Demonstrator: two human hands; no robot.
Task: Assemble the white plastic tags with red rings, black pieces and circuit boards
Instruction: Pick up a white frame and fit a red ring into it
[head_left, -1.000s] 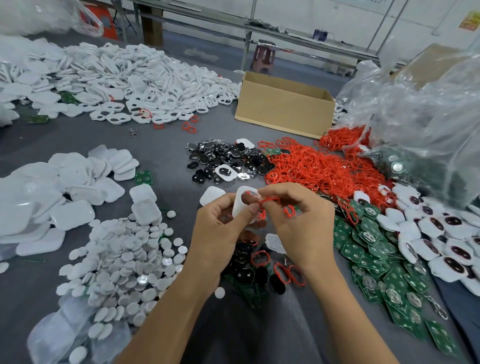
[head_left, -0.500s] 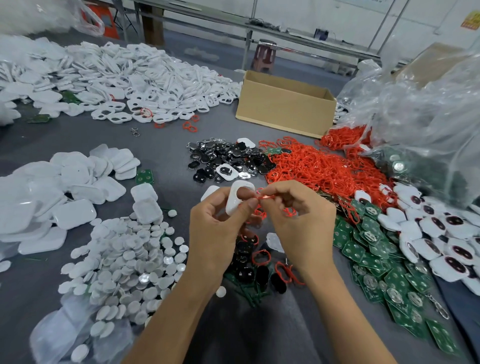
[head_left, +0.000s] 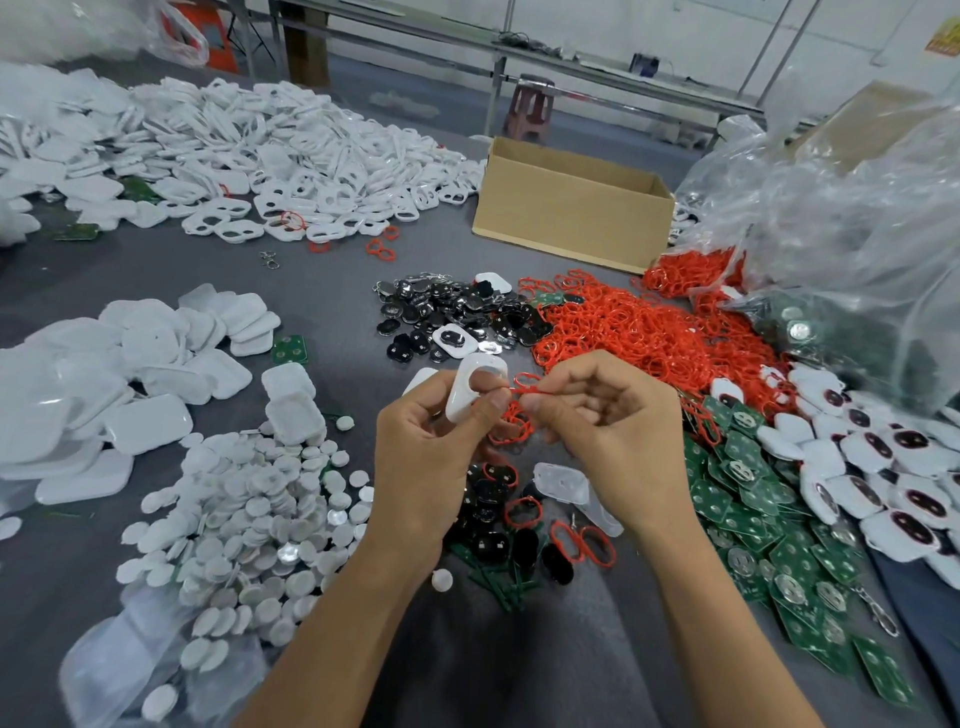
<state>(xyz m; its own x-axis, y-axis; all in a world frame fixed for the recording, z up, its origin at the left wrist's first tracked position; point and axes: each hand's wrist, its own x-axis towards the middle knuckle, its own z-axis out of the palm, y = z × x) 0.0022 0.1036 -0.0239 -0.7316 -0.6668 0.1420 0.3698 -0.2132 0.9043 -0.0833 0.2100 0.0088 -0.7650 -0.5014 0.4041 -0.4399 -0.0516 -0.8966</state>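
Note:
My left hand (head_left: 426, 457) grips a white plastic tag (head_left: 470, 389) with an oval opening, held upright above the grey table. My right hand (head_left: 608, 441) pinches a red ring (head_left: 527, 384) right beside the tag, and more tangled red rings (head_left: 511, 428) hang below between the two hands. A large heap of red rings (head_left: 623, 332) lies beyond my right hand. Black pieces (head_left: 457, 317) are piled behind the tag. Green circuit boards (head_left: 769, 540) spread out to the right. Under my hands lie several black pieces with red rings (head_left: 498, 540).
A pile of white round discs (head_left: 244, 519) and flat white covers (head_left: 114, 384) lie at the left. White tag frames (head_left: 249, 150) heap at the back left. An open cardboard box (head_left: 571, 208) stands behind. Clear plastic bags (head_left: 841, 218) rise at right, above part-built tags (head_left: 893, 467).
Both hands have lifted slightly and come closer to the camera. The tag has tilted more upright, and the red ring now sits at the tag's right edge.

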